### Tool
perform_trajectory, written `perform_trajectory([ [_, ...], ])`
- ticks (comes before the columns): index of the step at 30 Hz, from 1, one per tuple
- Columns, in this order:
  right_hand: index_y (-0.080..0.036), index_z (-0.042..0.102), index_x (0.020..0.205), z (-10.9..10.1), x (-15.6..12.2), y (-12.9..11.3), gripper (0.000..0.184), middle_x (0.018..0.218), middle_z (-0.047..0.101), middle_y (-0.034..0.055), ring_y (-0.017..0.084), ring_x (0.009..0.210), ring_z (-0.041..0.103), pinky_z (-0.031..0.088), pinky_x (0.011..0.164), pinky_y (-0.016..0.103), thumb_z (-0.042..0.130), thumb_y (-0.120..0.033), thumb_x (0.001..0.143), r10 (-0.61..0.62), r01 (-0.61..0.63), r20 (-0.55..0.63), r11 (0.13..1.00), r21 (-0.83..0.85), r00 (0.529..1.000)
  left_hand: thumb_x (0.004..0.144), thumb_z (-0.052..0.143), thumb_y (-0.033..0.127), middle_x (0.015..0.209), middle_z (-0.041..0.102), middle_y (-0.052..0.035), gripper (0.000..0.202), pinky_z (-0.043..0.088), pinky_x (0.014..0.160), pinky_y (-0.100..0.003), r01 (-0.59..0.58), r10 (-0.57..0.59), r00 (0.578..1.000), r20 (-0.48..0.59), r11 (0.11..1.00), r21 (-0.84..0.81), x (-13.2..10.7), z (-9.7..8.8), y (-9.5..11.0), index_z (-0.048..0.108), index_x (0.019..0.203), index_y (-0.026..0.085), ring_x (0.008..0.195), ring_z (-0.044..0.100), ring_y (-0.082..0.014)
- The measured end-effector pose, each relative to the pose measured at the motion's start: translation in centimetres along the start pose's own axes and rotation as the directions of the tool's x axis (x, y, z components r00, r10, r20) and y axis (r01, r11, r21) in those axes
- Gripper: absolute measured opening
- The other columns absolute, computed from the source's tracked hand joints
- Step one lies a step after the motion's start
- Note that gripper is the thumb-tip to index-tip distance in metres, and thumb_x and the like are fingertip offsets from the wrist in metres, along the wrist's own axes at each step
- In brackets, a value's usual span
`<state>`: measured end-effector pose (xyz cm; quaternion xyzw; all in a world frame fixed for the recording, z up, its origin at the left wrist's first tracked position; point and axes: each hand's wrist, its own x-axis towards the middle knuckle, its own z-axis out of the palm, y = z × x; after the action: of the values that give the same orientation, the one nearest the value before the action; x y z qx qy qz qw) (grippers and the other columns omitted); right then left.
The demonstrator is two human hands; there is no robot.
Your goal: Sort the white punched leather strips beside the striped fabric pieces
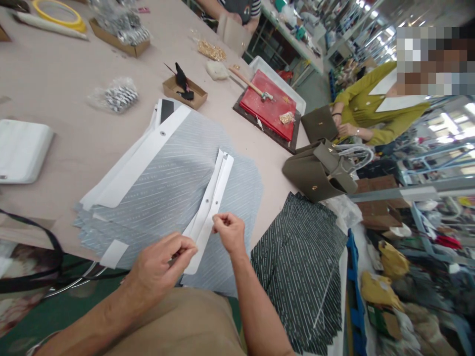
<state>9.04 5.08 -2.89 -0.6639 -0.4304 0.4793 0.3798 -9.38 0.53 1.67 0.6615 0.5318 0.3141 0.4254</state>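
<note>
My left hand [163,259] is closed in a pinch just left of the lower end of a white strip [208,225]. Whatever may be between its fingertips is too small to make out. My right hand [230,231] pinches too, over the strip's right edge, its fingertip contents hidden. Small round metal snaps show on the white strips. Beneath both hands spread stacked grey-blue printed lining pieces [174,158], and a wider white band [148,153] with a snap runs along the upper left ones. A small white patch [114,253] lies near the table edge.
Dark striped fabric pieces [300,272] lie at right, below an olive handbag [319,170]. Beyond are a red board [269,104] with a hammer [256,89], a cardboard tray [185,91] and bagged metal parts [120,96]. A co-worker in a yellow-green top [393,116] handles an olive piece.
</note>
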Motion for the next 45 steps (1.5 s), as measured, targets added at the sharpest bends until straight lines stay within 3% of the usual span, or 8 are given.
perform_trajectory([
  [4,-0.014,0.070,0.073,-1.8,4.5,2.3,0.027,0.058,0.066,0.0004,0.012,0.050,0.058,0.051,0.051,0.025,0.075,-0.039,0.063,0.203,-0.214,0.078,0.956,0.198,0.976,0.093,0.048,0.035,0.077,0.066,0.0005,0.027,0.048,0.066,-0.024,0.099,-0.084,0.986,0.141,0.990,-0.098,0.3,1.3,-0.7,0.061,0.075,0.022,0.072,0.062,-0.0156],
  [10,-0.013,0.070,0.074,-1.4,7.3,3.5,0.029,0.056,0.065,-0.0005,0.008,0.048,0.055,0.042,0.044,0.018,0.076,-0.039,0.064,0.180,-0.196,0.113,0.969,0.152,0.977,0.092,0.048,0.037,0.097,0.069,-0.0054,0.027,0.047,0.095,-0.035,0.147,-0.131,0.979,0.157,0.985,-0.092,1.0,3.7,-3.4,0.061,0.073,0.023,0.123,0.056,-0.0254],
  [17,-0.014,0.065,0.077,-0.2,8.4,3.7,0.023,0.053,0.060,-0.0041,0.009,0.046,0.055,0.044,0.042,0.018,0.072,-0.034,0.068,0.223,-0.227,0.124,0.974,0.021,0.967,0.093,0.048,0.037,0.089,0.069,-0.0045,0.029,0.048,0.093,-0.034,0.157,-0.142,0.978,0.151,0.983,-0.096,1.1,4.3,-4.0,0.060,0.071,0.023,0.121,0.058,-0.0249],
  [24,-0.019,0.056,0.097,-1.7,9.2,3.3,0.047,0.044,0.052,-0.0118,0.011,0.035,0.052,0.038,0.037,0.019,0.080,-0.045,0.066,0.194,-0.167,0.041,0.917,-0.363,0.980,0.090,0.048,0.037,0.093,0.070,-0.0050,0.027,0.046,0.095,-0.035,0.177,-0.153,0.968,0.197,0.978,-0.110,0.9,5.2,-5.1,0.058,0.070,0.023,0.123,0.056,-0.0258],
  [30,-0.019,0.055,0.100,-0.7,7.1,3.3,0.044,0.062,0.057,-0.0076,0.012,0.049,0.058,0.045,0.048,0.022,0.073,-0.049,0.073,0.135,-0.119,0.028,0.938,-0.324,0.990,0.090,0.047,0.038,0.101,0.069,-0.0063,0.026,0.044,0.097,-0.036,0.168,-0.141,0.970,0.198,0.978,-0.126,0.7,5.6,-5.8,0.057,0.071,0.023,0.127,0.053,-0.0262],
  [35,-0.018,0.053,0.115,0.3,5.8,3.4,0.064,0.068,0.061,-0.0058,0.014,0.061,0.062,0.050,0.062,0.026,0.081,-0.044,0.064,0.080,-0.043,0.075,0.913,-0.406,0.994,0.090,0.049,0.036,0.091,0.070,-0.0041,0.026,0.043,0.095,-0.034,0.167,-0.128,0.962,0.240,0.975,-0.147,0.3,6.0,-5.5,0.057,0.069,0.023,0.126,0.054,-0.0258],
  [41,-0.018,0.050,0.122,-1.1,6.1,4.4,0.068,0.076,0.064,-0.0036,0.014,0.063,0.063,0.054,0.056,0.026,0.080,-0.034,0.063,0.181,-0.194,0.215,0.980,0.043,0.960,0.090,0.051,0.041,0.073,0.065,0.0008,0.027,0.047,0.073,-0.027,0.217,-0.153,0.947,0.281,0.952,-0.214,-0.2,5.6,-3.8,0.060,0.073,0.022,0.084,0.064,-0.0199],
  [45,-0.017,0.061,0.107,-3.1,5.7,5.0,0.045,0.063,0.060,-0.0071,0.011,0.052,0.055,0.048,0.050,0.022,0.071,-0.028,0.065,0.176,-0.196,0.147,0.971,0.139,0.973,0.090,0.050,0.045,0.064,0.060,0.0040,0.032,0.043,0.062,-0.024,0.226,-0.153,0.929,0.338,0.956,-0.187,-0.4,5.1,-2.3,0.061,0.071,0.021,0.064,0.056,-0.0151],
])
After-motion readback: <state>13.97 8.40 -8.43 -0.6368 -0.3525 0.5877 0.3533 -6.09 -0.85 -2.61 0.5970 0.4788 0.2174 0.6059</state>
